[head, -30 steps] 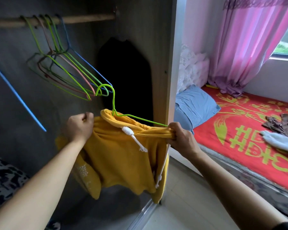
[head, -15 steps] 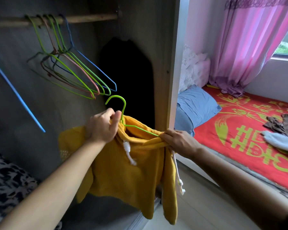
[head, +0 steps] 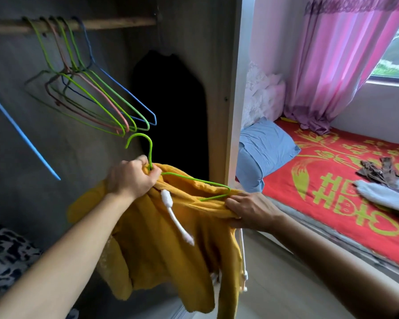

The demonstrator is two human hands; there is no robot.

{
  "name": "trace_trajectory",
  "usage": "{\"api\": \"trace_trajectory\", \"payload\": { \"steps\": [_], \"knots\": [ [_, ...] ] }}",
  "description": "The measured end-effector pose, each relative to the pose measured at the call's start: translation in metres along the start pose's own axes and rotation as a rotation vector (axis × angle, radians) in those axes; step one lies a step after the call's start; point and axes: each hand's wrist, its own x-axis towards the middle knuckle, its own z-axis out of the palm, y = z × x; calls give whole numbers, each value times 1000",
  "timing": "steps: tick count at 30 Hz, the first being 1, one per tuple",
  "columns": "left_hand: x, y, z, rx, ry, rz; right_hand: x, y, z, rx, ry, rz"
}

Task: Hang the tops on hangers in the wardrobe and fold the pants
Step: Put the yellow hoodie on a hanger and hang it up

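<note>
Clenched in left hand [head: 134, 178]: hanger [head: 151, 153] neck with hoodie [head: 166, 245] collar; pinched in right hand [head: 249, 210]: hoodie shoulder at hanger tip; held low before wardrobe [head: 217, 88], under spare hangers [head: 97, 95] on rod [head: 120, 22]; clothes [head: 382, 196] on bed [head: 332, 180], well apart.

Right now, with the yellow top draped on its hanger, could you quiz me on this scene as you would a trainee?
1. True or false: the hook of the green hanger carrying the yellow top is already over the wooden rail.
2. Which hand grips the hanger just below its hook? A. the left B. the right C. neither
3. What colour is the pillow on the bed?

Key
1. False: the hook is in the air, below the rail.
2. A: the left hand grips it, while the right hand holds the top's shoulder.
3. Blue.
</note>
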Motion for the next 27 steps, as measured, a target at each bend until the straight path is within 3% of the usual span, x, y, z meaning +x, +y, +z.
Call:
{"api": "trace_trajectory", "payload": {
  "steps": [5,9,13,17,20,23,25,27],
  "knots": [
    [-1,8,-2,-33,11,129,4,-3,15,52,-221,70],
    [-2,8,3,-33,-5,188,1,7,16,6,-400,255],
    [-4,11,11,14,-16,314,8,23,6,-159,-375,345],
    [-10,13,14,14,-51,294,25,29,-18,-369,-263,280],
    [-13,17,9,-87,-77,143,37,27,-38,-380,6,249],
    [-12,24,3,-426,-149,-177,56,16,-48,-201,283,271],
    [-12,33,5,-698,-197,-336,70,1,-45,-36,230,282],
    [-14,44,9,-898,-225,-414,78,-12,-33,40,63,306]
  ]
}}
